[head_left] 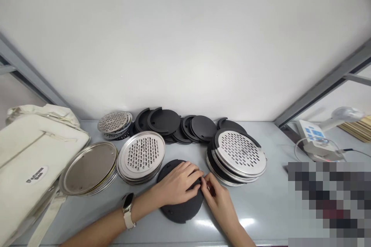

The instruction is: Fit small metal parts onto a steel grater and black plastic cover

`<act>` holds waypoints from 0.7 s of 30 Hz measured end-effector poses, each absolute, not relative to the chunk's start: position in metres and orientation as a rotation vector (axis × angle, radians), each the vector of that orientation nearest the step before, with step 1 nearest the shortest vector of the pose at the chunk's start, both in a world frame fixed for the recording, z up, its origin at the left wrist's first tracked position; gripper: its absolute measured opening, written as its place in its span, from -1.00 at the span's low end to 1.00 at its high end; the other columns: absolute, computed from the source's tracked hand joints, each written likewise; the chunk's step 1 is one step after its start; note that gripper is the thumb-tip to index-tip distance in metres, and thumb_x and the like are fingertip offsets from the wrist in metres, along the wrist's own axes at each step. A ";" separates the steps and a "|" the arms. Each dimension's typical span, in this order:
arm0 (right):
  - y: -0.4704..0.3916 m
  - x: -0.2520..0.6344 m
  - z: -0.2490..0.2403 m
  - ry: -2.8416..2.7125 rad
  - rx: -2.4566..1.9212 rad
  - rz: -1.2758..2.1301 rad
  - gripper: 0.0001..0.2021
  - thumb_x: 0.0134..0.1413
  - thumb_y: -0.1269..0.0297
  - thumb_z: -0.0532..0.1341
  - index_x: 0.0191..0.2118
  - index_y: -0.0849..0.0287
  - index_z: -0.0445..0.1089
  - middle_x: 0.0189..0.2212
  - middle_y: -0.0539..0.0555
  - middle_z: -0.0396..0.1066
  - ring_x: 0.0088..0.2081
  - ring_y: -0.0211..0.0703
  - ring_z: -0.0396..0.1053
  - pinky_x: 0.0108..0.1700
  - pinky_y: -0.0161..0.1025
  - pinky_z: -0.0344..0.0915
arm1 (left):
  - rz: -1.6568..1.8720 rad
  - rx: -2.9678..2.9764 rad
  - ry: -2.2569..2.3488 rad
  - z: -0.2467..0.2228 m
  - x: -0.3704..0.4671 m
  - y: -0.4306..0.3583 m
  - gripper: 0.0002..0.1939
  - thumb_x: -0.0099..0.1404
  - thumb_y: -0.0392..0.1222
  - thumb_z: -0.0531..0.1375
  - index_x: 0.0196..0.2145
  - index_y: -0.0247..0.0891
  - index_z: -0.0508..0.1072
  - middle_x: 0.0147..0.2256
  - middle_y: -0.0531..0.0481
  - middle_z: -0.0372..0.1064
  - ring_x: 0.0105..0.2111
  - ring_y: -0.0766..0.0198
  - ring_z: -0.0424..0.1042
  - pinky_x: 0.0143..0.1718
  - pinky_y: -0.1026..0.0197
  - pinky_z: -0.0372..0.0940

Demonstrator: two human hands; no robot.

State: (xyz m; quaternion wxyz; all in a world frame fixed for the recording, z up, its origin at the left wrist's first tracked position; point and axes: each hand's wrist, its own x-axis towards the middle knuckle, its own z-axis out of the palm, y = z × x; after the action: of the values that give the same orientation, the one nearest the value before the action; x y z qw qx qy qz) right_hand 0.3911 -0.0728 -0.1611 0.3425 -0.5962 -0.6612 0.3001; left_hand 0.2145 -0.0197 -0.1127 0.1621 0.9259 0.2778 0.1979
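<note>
A round black plastic disc [182,210] lies on the grey tabletop right in front of me. My left hand [184,183] rests across its top and holds it, with thumb and fingertips curled toward the disc's right edge. At that same edge, my right hand [216,195] is closed in a pinch. A small metallic glint shows between its fingers, but the thing itself is too hidden to name. The two hands' fingertips nearly meet there.
Behind my hands stand stacks of metal grater discs [143,152], with more graters on the right stack [239,150]. Plain metal discs [89,168] are piled left, beside a white backpack [34,154]. Black discs [165,121] line the wall. A white device [314,137] sits right.
</note>
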 end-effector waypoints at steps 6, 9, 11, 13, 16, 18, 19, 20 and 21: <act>-0.072 0.391 -0.157 -1.770 -1.508 0.743 -0.77 0.28 0.16 0.01 -0.40 0.11 0.13 -0.60 -0.12 0.10 -0.57 -0.29 0.09 -0.51 -0.37 0.12 | 0.582 2.627 0.798 -0.111 0.215 -0.020 -0.76 0.33 -0.30 0.07 -0.05 -0.27 0.33 -0.16 -0.12 0.32 -0.12 0.13 0.32 -0.07 0.09 0.28; -0.073 0.391 -0.155 -1.795 -1.501 0.726 -0.78 0.27 0.18 0.01 -0.41 0.11 0.12 -0.61 -0.12 0.12 -0.58 -0.29 0.10 -0.53 -0.37 0.10 | 0.572 2.626 0.801 -0.110 0.215 -0.020 -0.78 0.32 -0.31 0.08 -0.07 -0.26 0.35 -0.17 -0.10 0.32 -0.13 0.15 0.31 -0.07 0.11 0.27; -0.073 0.390 -0.155 -1.807 -1.503 0.716 -0.79 0.26 0.19 0.02 -0.41 0.11 0.12 -0.61 -0.12 0.12 -0.59 -0.28 0.12 -0.53 -0.36 0.09 | 0.563 2.628 0.804 -0.110 0.215 -0.020 -0.79 0.32 -0.31 0.10 -0.08 -0.26 0.35 -0.16 -0.09 0.31 -0.13 0.17 0.31 -0.06 0.13 0.27; -0.074 0.390 -0.155 -1.813 -1.505 0.714 -0.81 0.24 0.20 0.02 -0.40 0.11 0.13 -0.61 -0.12 0.14 -0.59 -0.28 0.14 -0.53 -0.36 0.09 | 0.558 2.630 0.800 -0.111 0.215 -0.020 -0.79 0.31 -0.31 0.11 -0.08 -0.26 0.35 -0.15 -0.09 0.31 -0.13 0.18 0.30 -0.06 0.14 0.26; -0.073 0.389 -0.155 -1.815 -1.511 0.725 -0.83 0.24 0.21 0.02 -0.38 0.12 0.16 -0.61 -0.12 0.16 -0.59 -0.27 0.16 -0.53 -0.35 0.10 | 0.561 2.628 0.799 -0.113 0.215 -0.020 -0.78 0.31 -0.31 0.11 -0.07 -0.25 0.36 -0.15 -0.08 0.30 -0.13 0.18 0.30 -0.05 0.14 0.25; -0.073 0.390 -0.155 -1.812 -1.518 0.723 -0.83 0.24 0.22 0.01 -0.37 0.12 0.17 -0.61 -0.11 0.17 -0.59 -0.26 0.17 -0.52 -0.34 0.09 | 0.561 2.629 0.795 -0.113 0.215 -0.020 -0.77 0.32 -0.31 0.11 -0.06 -0.25 0.35 -0.14 -0.08 0.30 -0.13 0.18 0.30 -0.05 0.13 0.25; -0.073 0.390 -0.155 -1.812 -1.520 0.720 -0.83 0.24 0.22 0.01 -0.37 0.13 0.18 -0.61 -0.11 0.17 -0.59 -0.26 0.17 -0.52 -0.34 0.09 | 0.559 2.629 0.790 -0.113 0.215 -0.020 -0.76 0.32 -0.31 0.11 -0.05 -0.25 0.35 -0.14 -0.09 0.30 -0.12 0.17 0.30 -0.05 0.13 0.25; -0.073 0.390 -0.155 -1.812 -1.521 0.717 -0.83 0.24 0.22 0.01 -0.37 0.13 0.18 -0.62 -0.11 0.18 -0.59 -0.26 0.17 -0.53 -0.34 0.08 | 0.559 2.629 0.785 -0.113 0.215 -0.020 -0.76 0.32 -0.31 0.10 -0.04 -0.25 0.35 -0.14 -0.09 0.30 -0.12 0.17 0.30 -0.05 0.13 0.25; -0.073 0.390 -0.154 -1.814 -1.522 0.716 -0.82 0.24 0.22 0.00 -0.37 0.13 0.18 -0.62 -0.11 0.18 -0.59 -0.26 0.17 -0.53 -0.34 0.08 | 0.560 2.627 0.782 -0.112 0.215 -0.020 -0.75 0.32 -0.31 0.10 -0.04 -0.25 0.35 -0.14 -0.10 0.30 -0.12 0.16 0.30 -0.05 0.12 0.25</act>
State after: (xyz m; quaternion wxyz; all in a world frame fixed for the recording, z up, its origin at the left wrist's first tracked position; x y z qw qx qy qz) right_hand 0.3895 -0.0733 -0.1543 0.3277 -0.5813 -0.6927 0.2735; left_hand 0.2147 -0.0203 -0.1125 0.1711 0.9252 0.2753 0.1973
